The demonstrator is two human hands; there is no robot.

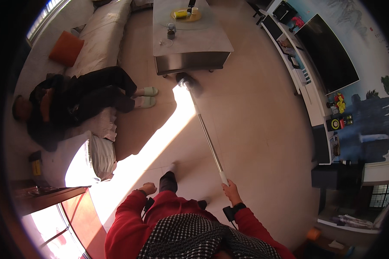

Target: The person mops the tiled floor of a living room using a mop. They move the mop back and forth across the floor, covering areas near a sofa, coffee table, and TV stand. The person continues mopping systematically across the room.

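My right hand [231, 191] grips the light handle of a long mop [209, 141] with a metal pole. The pole slants up and away to a dark mop head [185, 79] on the tiled floor, just before the near end of the coffee table [193, 61]. A bright strip of sunlight reaches the mop head. My left hand [148, 188] is loosely curled beside my left thigh and holds nothing that I can see. Both wrists wear dark bands with small black devices.
A person in dark clothes [100, 89] sits on the covered sofa [97, 35] at the left, their feet in green slippers [149, 97] on the floor. An orange cushion [66, 48] lies beyond. Along the right wall stand a television [329, 53] and a low white cabinet [306, 94].
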